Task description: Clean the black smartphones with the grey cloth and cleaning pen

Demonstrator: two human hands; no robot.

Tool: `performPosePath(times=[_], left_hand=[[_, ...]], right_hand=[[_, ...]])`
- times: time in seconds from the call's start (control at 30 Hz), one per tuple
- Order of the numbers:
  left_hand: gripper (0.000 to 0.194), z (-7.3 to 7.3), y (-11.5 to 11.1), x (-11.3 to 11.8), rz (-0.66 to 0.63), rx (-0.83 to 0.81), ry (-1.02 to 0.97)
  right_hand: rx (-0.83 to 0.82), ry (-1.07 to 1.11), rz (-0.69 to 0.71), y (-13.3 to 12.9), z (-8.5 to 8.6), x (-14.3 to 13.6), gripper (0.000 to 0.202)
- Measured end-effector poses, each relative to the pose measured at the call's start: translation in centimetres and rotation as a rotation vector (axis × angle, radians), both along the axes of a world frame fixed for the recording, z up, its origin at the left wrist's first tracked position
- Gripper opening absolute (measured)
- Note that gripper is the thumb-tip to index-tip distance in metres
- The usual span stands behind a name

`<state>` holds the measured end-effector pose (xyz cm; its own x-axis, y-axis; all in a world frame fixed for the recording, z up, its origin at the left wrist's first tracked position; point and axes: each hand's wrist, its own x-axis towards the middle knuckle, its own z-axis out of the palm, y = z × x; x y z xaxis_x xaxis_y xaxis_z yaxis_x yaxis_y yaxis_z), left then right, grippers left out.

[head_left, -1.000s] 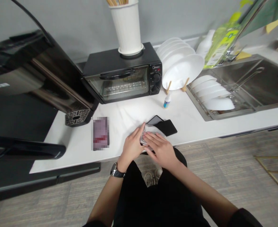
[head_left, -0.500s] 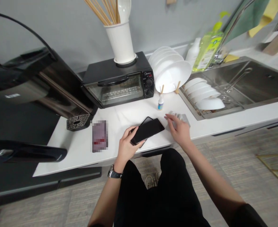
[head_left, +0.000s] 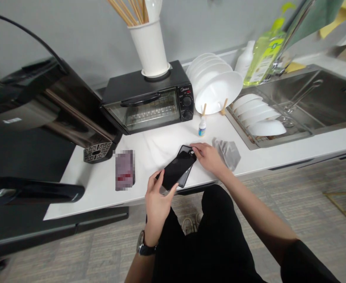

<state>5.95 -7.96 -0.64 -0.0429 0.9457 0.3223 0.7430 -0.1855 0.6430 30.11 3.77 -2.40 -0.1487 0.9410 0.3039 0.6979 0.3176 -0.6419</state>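
My left hand grips the near end of a black phone and holds it tilted over the front of the white counter. Under the phone's far end lies a dark phone case. My right hand pinches the phone's far end, right above that case. A crumpled grey cloth lies on the counter just right of my right hand, with nothing touching it. A small white dropper bottle with a blue label stands behind the phone.
A black toaster oven carries a white utensil holder. White plates stand in a rack, with more white plates in the sink rack. Green dish soap is behind. A large black appliance fills the left.
My right hand left the grey cloth on the counter and came back left to the phone's far end. My left hand pulled the phone nearer and turned it more lengthwise.
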Motion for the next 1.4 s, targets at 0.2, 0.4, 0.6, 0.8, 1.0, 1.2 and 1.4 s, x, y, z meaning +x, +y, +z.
performPosePath(times=[0.2, 0.4, 0.6, 0.8, 1.0, 1.2, 1.4], left_hand=[[0.062, -0.9, -0.1, 2.3, 0.014, -0.086, 0.119], [0.089, -0.5, 0.9, 0.4, -0.056, -0.128, 0.048], [0.061, -0.9, 2.9, -2.1, -0.215, -0.261, -0.348], [0.046, -0.7, 3.2, -1.5, -0.068, -0.316, -0.514], [0.043, -0.2, 5.2, -2.0, -0.157, -0.190, -0.254], [0.042, -0.5, 7.2, -2.1, -0.236, -0.064, 0.143], [0.054, -1.9, 7.3, -1.5, -0.281, -0.014, 0.207]], right_hand=[[-0.153, 0.060, 0.003, 0.3, 0.2, -0.7, 0.031], [-0.242, 0.253, 0.159, 0.9, 0.5, 0.7, 0.040], [-0.220, 0.529, 0.117, -0.6, 1.2, 0.6, 0.042], [-0.316, 0.570, 0.294, -1.2, 1.2, 0.0, 0.042], [-0.079, 0.169, -0.068, -2.4, 1.2, 0.1, 0.041], [0.180, -0.250, -0.265, -7.1, 0.1, 6.3, 0.039], [0.211, -0.148, -0.340, -6.9, 0.1, 6.6, 0.031]])
